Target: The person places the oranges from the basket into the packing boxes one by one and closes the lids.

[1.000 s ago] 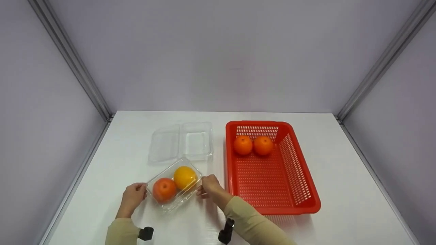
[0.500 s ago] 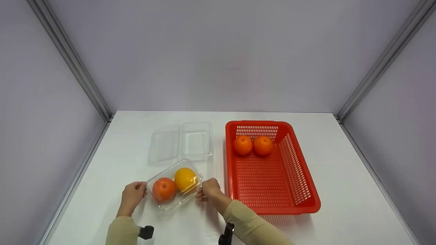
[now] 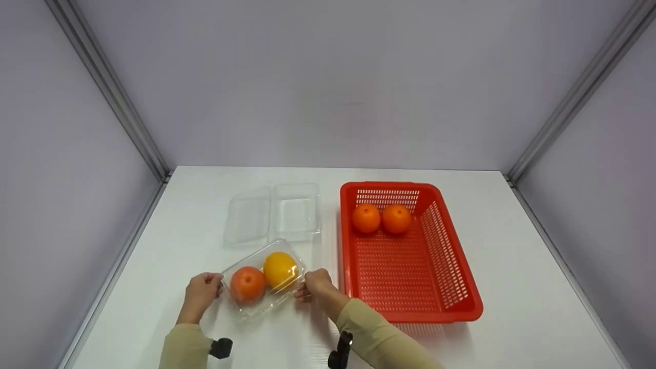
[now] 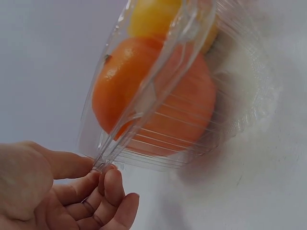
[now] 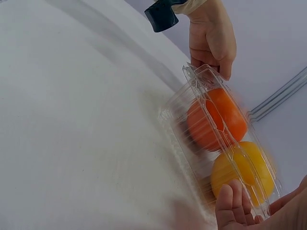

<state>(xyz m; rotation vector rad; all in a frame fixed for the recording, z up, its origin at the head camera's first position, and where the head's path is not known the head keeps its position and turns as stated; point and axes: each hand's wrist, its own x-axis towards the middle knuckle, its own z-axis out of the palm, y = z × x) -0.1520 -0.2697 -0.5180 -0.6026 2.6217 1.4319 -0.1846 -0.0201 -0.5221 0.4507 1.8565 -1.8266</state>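
A clear plastic clamshell box (image 3: 266, 302) stands tilted on the white table, its lid lying over its base. Inside are an orange-red round fruit (image 3: 248, 285) and a yellow one (image 3: 280, 270), side by side. At the box's left corner my left hand (image 3: 201, 294) pinches the rim between thumb and fingers; the left wrist view shows this hand (image 4: 72, 191) close up, with lid and base edges together there. My right hand (image 3: 320, 287) pinches the rim at the opposite corner. In the right wrist view several fingers of that hand (image 5: 235, 206) curl against the box's side.
Behind the box lies a second clear clamshell (image 3: 294, 210), unfolded flat. To the right stands a red slotted basket (image 3: 397, 315) holding two oranges (image 3: 366, 218) near its back left. Grey walls (image 3: 328, 92) enclose the table at the back and sides.
My right hand and the right end of the box have shifted very slightly toward me since a second ago. The left hand keeps its hold on the other corner.
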